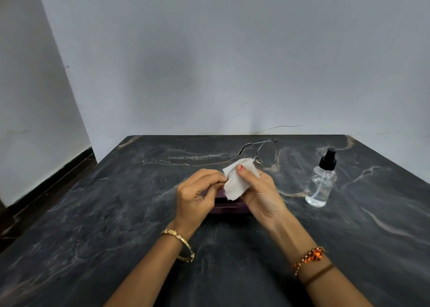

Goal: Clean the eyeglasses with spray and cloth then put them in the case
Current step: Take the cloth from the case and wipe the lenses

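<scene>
Thin dark-framed eyeglasses [267, 152] are held up above the table's middle. My left hand [197, 196] pinches the frame's near end. With my right hand [260, 190] I hold a white cloth [237, 182] folded around one lens, thumb pressed on top. The other lens and a temple arm stick out past the cloth, up and to the right. A purple case [229, 206] lies on the table right under both hands, mostly hidden; whether it is open I cannot tell. A clear spray bottle [321, 183] with a black pump top stands upright to the right of my right hand.
The table [116, 213] is dark marble with pale veins and backs onto a grey wall. A thin wire [279, 127] runs along the wall just behind the far edge. The floor drops away at the left.
</scene>
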A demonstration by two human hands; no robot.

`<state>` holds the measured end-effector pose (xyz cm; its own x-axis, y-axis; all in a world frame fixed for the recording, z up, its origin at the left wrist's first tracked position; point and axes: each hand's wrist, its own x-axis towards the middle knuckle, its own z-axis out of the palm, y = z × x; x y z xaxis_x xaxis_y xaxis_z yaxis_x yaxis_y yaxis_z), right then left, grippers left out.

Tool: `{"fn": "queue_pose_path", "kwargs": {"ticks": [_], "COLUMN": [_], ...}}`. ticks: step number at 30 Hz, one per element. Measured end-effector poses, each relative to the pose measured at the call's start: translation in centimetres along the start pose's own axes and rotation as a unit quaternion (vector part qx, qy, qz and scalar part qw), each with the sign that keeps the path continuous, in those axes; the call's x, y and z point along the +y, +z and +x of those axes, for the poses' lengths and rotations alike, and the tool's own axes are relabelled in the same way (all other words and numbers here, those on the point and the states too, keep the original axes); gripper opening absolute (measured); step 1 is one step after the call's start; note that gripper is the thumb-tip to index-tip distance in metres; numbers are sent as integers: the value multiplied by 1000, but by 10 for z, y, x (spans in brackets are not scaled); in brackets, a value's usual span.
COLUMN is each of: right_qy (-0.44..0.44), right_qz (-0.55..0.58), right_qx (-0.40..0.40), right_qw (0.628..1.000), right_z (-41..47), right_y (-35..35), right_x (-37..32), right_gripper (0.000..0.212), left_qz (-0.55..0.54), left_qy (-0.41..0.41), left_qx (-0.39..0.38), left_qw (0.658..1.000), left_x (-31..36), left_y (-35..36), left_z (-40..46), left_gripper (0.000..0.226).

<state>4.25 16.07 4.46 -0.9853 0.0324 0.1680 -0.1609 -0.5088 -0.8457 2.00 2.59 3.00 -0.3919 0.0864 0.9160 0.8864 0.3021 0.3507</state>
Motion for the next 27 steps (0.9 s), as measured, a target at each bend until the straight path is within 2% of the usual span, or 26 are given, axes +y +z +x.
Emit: {"fn": "queue_pose_path", "kwargs": {"ticks": [3,7,10,17,21,23,27], "right_qy": [-3,-13,-5,23,19,14,-1], "right_qz": [-84,-95,-66,94,28,3,-59], "right_qx": [-15,-22,0,77,31,4,-41], "right_qw": [996,995,998,992,999,1000,997], "right_z": [3,5,5,1,1,2,2], "right_y": [-7,-11,-8,4,1,-1,-5], "right_x": [-3,-5,-5,4,5,5,1], "right_gripper": [15,23,30,17,20,14,12], "left_qz": [-8,-9,-9,-1,13,8,-3], "left_qy": [-17,-14,-12,13,11,2,-7], "left_qx": [10,9,20,-19,-15,-4,15], "left_qw": [1000,1000,1000,1000,1000,1000,1000], "left_x": [-2,1,2,4,1,1,-2], "left_y": [-3,-5,-5,2,2,1,-4], "left_z": [4,6,7,-1,-3,-1,3], "left_gripper": [8,7,10,12,22,27,9]}}
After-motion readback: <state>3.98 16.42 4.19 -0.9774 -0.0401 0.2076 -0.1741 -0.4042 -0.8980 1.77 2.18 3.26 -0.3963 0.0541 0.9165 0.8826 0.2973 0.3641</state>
